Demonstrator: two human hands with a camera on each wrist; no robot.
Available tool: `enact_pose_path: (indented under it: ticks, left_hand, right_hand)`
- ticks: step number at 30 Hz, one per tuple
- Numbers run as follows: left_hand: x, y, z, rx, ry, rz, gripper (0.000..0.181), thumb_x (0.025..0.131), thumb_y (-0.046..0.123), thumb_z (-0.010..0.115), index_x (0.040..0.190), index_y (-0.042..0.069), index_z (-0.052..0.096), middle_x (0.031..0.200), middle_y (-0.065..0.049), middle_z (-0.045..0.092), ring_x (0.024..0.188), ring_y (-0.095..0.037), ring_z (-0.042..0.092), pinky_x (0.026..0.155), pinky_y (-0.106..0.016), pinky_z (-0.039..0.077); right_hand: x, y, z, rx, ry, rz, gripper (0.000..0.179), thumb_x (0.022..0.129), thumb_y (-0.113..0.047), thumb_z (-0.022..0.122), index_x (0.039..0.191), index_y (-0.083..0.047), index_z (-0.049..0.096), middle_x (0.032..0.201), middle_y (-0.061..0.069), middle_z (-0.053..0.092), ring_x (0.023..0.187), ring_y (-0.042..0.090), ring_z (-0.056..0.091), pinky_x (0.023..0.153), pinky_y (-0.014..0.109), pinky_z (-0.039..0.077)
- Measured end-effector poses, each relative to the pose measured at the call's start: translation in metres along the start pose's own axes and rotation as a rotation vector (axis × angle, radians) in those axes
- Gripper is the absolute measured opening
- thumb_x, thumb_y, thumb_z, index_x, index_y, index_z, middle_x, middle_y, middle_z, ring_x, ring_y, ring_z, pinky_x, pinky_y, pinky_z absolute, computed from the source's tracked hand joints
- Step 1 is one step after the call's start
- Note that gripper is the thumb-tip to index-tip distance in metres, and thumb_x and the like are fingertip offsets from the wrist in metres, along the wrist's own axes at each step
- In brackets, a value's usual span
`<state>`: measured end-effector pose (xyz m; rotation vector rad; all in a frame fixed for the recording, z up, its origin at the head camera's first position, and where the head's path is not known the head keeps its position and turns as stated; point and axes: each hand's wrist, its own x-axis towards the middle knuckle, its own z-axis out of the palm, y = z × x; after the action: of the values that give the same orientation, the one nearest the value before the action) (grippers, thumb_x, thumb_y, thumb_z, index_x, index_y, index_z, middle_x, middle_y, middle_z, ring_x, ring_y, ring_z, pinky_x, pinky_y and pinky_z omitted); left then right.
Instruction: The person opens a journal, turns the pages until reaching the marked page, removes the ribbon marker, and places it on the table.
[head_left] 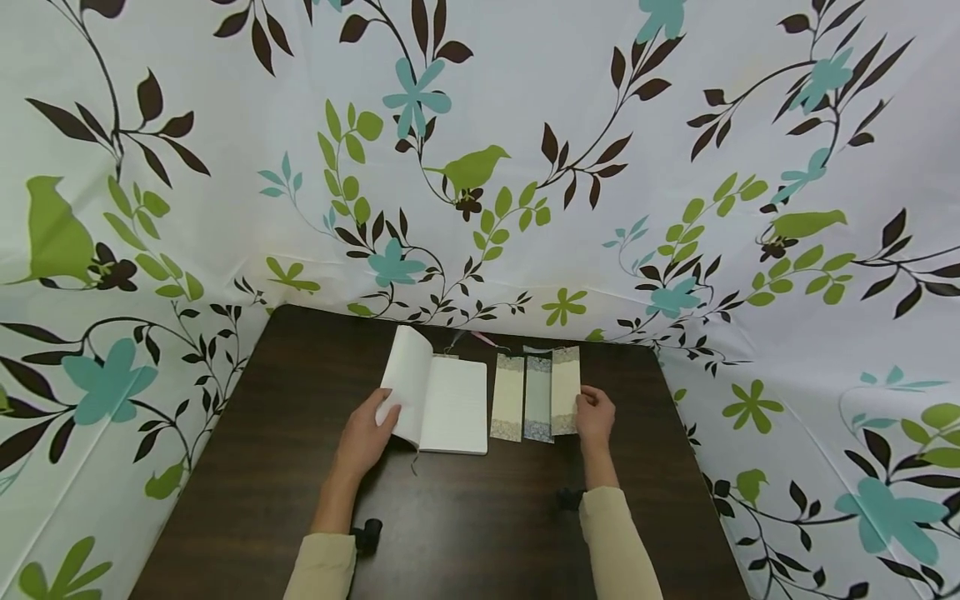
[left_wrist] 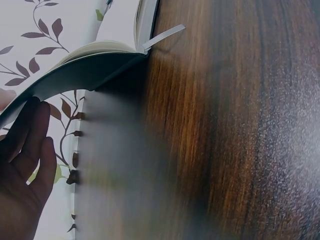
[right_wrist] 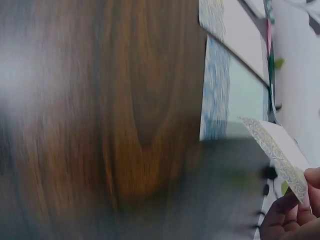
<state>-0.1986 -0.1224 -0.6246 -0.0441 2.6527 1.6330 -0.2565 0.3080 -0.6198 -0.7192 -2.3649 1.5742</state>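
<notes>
An open notebook [head_left: 453,407] with blank white pages lies on the dark table. My left hand [head_left: 366,433] holds its left side raised, thumb on the page and fingers beneath the dark cover [left_wrist: 75,75]. A thin ribbon [left_wrist: 165,36] sticks out from the notebook's lower edge. To the right, my right hand [head_left: 596,414] pinches the edge of a cream bookmark [head_left: 566,390] with a patterned end, lifted off the table in the right wrist view. Beside it lie a pale blue bookmark [head_left: 538,398] and another cream bookmark [head_left: 507,397].
Ribbons [head_left: 483,338] from the bookmarks trail toward the table's back edge. A white sheet [head_left: 480,167] printed with leaves, flowers and birds hangs behind and along both sides of the wooden table [head_left: 480,525]. Each wrist wears a dark camera mount [head_left: 367,536].
</notes>
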Motion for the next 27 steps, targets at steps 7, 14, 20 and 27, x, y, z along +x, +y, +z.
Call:
enact_pose_path:
  ticks: [7, 14, 20, 27]
  left_hand:
    - [0.0, 0.003, -0.001, -0.002, 0.006, 0.018, 0.042, 0.112, 0.029, 0.061, 0.148, 0.008, 0.057, 0.157, -0.022, 0.058, 0.149, -0.044, 0.05, 0.117, -0.065, 0.043]
    - [0.001, 0.003, -0.001, 0.007, -0.011, 0.021, 0.044, 0.112, 0.032, 0.061, 0.149, 0.01, 0.057, 0.157, -0.02, 0.058, 0.148, -0.043, 0.051, 0.117, -0.064, 0.042]
    - [0.001, 0.0, -0.001, 0.015, -0.01, 0.02, 0.044, 0.111, 0.032, 0.062, 0.15, 0.011, 0.056, 0.156, -0.019, 0.059, 0.147, -0.042, 0.052, 0.116, -0.064, 0.043]
    - [0.0, 0.001, -0.001, 0.017, -0.013, 0.012, 0.05, 0.112, 0.032, 0.062, 0.156, 0.011, 0.051, 0.162, -0.019, 0.053, 0.151, -0.043, 0.048, 0.119, -0.064, 0.041]
  right_hand:
    - [0.005, 0.01, -0.019, -0.012, -0.021, 0.056, 0.037, 0.11, -0.014, 0.053, 0.143, 0.001, 0.063, 0.129, 0.019, 0.06, 0.101, 0.024, 0.057, 0.079, 0.033, 0.047]
    - [0.003, 0.018, -0.023, -0.127, -0.064, 0.044, 0.043, 0.113, -0.021, 0.048, 0.15, 0.0, 0.055, 0.148, 0.028, 0.053, 0.136, 0.046, 0.05, 0.116, 0.064, 0.035]
    - [-0.005, 0.017, -0.019, -0.168, -0.043, -0.005, 0.042, 0.114, -0.026, 0.048, 0.149, -0.003, 0.056, 0.15, 0.025, 0.052, 0.143, 0.047, 0.044, 0.125, 0.073, 0.009]
    - [-0.026, 0.011, 0.013, -0.173, -0.108, -0.095, 0.04, 0.114, -0.026, 0.051, 0.145, -0.004, 0.062, 0.148, 0.019, 0.057, 0.129, 0.04, 0.056, 0.099, 0.06, 0.047]
